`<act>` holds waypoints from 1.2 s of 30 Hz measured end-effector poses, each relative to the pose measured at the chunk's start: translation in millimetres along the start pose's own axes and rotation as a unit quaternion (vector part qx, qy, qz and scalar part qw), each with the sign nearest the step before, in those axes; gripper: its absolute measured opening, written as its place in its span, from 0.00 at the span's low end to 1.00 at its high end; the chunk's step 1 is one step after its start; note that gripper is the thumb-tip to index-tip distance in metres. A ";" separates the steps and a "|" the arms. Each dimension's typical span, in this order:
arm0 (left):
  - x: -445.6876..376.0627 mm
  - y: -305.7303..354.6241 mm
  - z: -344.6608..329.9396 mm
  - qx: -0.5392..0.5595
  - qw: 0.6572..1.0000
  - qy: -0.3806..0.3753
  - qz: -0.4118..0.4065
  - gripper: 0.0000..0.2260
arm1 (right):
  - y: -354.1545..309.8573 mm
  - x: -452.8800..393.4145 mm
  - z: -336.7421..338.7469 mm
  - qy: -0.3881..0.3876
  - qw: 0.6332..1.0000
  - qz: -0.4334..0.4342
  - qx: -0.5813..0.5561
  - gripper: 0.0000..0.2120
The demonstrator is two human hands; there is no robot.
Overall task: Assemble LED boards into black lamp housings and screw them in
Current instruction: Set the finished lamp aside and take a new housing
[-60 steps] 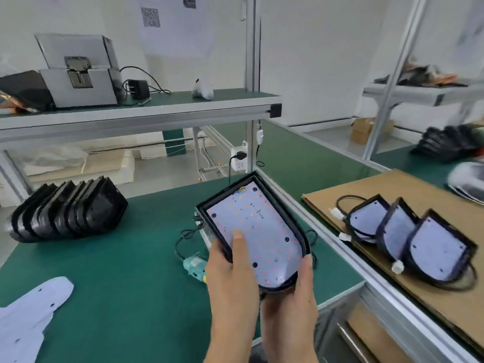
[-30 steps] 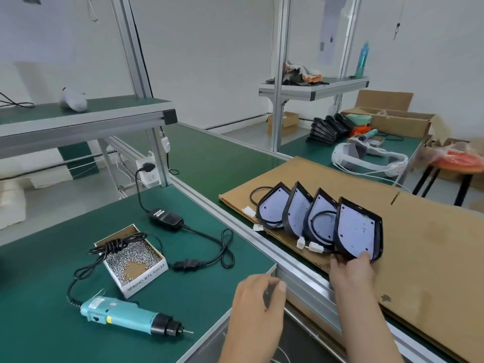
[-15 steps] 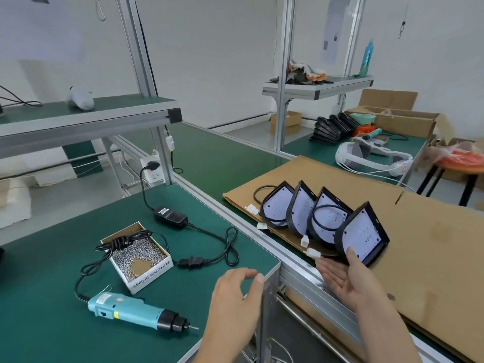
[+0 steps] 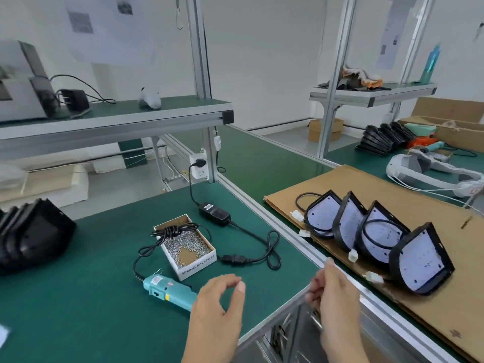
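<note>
Several assembled black lamp housings with white LED boards lean in a row on a cardboard sheet at the right; the nearest housing stands apart from my hands. A stack of empty black housings sits at the far left of the green bench. A teal electric screwdriver lies beside a box of screws. My left hand hovers over the bench's front edge, fingers loosely curled, holding nothing. My right hand hangs by the bench corner, fingers loosely curled and empty.
A black power adapter with a coiled cable lies behind the screw box, plugged into a socket on the aluminium post. An upper shelf spans the left. The far bench holds a white headset, more black housings and cardboard boxes.
My right hand has let go of the last housing on the cardboard and drawn back toward the bench corner. My view has swung left, bringing the stack of empty housings into sight.
</note>
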State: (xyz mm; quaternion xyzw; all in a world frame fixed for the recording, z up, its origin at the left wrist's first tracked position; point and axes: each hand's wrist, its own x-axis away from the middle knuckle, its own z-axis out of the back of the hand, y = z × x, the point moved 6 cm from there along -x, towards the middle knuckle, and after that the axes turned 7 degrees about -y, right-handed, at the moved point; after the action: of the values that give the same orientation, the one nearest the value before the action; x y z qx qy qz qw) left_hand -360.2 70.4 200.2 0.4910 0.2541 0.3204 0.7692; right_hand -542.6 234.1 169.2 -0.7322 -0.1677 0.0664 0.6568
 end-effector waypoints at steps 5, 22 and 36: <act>14.6 -38.8 84.1 0.030 0.989 0.140 0.047 0.05 | 22.7 72.3 -166.3 -0.291 0.953 0.032 0.074 0.22; 70.4 -158.0 237.5 -0.065 0.919 0.342 0.184 0.15 | 85.5 155.1 -381.6 -0.506 0.777 0.162 0.339 0.08; 64.7 -165.4 242.2 -0.081 0.921 0.355 0.137 0.21 | 62.4 110.7 -585.4 -0.463 0.788 0.204 0.350 0.17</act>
State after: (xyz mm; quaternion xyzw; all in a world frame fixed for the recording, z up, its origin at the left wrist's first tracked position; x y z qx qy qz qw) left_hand -106.0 -76.8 137.5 0.3108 0.4141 0.5956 0.6142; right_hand -243.4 -284.1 196.6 -0.3508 -0.2641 0.5837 0.6830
